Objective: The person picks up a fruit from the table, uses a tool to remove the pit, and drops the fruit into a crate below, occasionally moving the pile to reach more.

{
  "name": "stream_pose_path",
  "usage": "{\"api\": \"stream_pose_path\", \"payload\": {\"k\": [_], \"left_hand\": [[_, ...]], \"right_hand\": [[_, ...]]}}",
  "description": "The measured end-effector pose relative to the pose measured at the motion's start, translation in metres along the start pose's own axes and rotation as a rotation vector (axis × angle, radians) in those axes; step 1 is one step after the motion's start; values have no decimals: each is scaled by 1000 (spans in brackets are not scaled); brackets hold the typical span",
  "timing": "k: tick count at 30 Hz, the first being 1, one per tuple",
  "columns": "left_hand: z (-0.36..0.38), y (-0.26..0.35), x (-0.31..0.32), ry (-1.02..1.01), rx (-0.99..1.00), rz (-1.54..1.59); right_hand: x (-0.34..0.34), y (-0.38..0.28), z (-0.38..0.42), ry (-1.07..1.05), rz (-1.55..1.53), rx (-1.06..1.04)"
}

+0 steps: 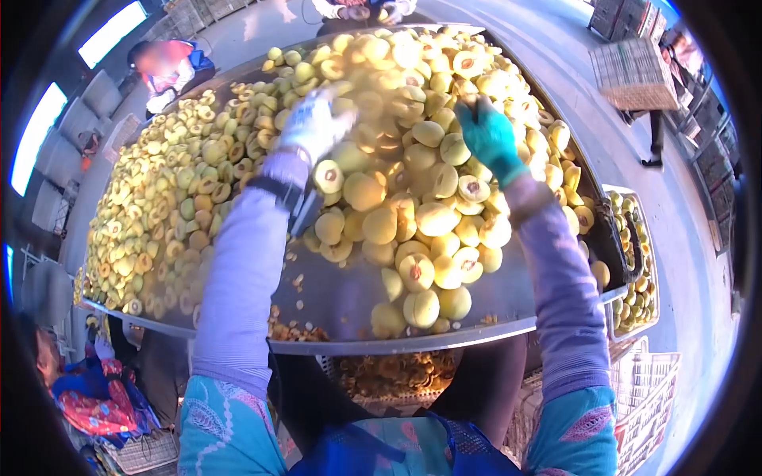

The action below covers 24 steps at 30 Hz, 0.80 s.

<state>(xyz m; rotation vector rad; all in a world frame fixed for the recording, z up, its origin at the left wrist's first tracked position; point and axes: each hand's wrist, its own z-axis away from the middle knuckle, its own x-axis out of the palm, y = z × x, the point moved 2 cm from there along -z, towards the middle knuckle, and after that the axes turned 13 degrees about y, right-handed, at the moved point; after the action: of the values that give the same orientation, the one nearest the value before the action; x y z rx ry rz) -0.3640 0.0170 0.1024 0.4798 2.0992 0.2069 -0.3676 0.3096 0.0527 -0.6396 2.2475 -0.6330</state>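
Left hand (316,125), white-gloved, motion-blurred, thumb apart from fingers, hold on any fruit impossible to tell; right hand (490,139), green-gloved, fingers pointing away over the heap, pinching or loose likewise impossible to tell. Yellow-green stone fruit (379,225), whole and halved, heaped between, beneath and to both sides of the hands, nearest pieces close to the front edge of the metal table (341,297).

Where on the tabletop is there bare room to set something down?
Two patches of tabletop show bare: one between the left sleeve and the front fruit, scraps littering its near edge; another between that fruit and the right sleeve. It is crowded farther out, where the fruit heap lies around the left hand and right hand.
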Motion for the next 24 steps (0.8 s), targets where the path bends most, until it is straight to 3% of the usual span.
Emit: {"api": "stream_pose_path", "payload": {"k": [1,2,3,4,7,9,12,14,16,18,19,20,22,23,24], "left_hand": [[-24,-6,20,-59,-23,-51],[-46,-13,42,-124,-46,-103],[-58,-21,63,-196,-59,-153],[-67,-29,80,-267,-72,-205],[-73,-47,108,-233,-57,-93],[-61,-45,94,-242,-59,-136],[-26,-41,68,-373,-91,-205],[-6,-59,65,-518,-122,-188],[29,-54,46,-510,-47,-82],[64,-42,35,-427,-48,-212],[80,-27,18,-401,-101,-277],[93,-30,11,-503,-186,-111],[114,-39,4,-688,-341,226],[124,-52,13,-625,-318,173],[130,-60,9,-572,-218,96]], "right_hand": [[15,6,-14,-54,25,-24],[43,26,-21,-26,-143,-130],[50,18,-26,-183,79,-75],[48,10,-29,-247,117,-98],[61,21,-40,-272,137,-48],[65,16,-37,-235,128,97],[49,-8,-19,-497,151,30],[37,-23,-8,-544,221,-129],[34,-40,17,-616,278,-288],[33,-55,43,-662,284,-384],[33,-62,55,-674,267,-406],[33,-69,66,-687,250,-427],[53,-72,87,-580,37,-213],[41,-80,94,-640,109,-93],[32,-88,97,-616,153,-119]]}}
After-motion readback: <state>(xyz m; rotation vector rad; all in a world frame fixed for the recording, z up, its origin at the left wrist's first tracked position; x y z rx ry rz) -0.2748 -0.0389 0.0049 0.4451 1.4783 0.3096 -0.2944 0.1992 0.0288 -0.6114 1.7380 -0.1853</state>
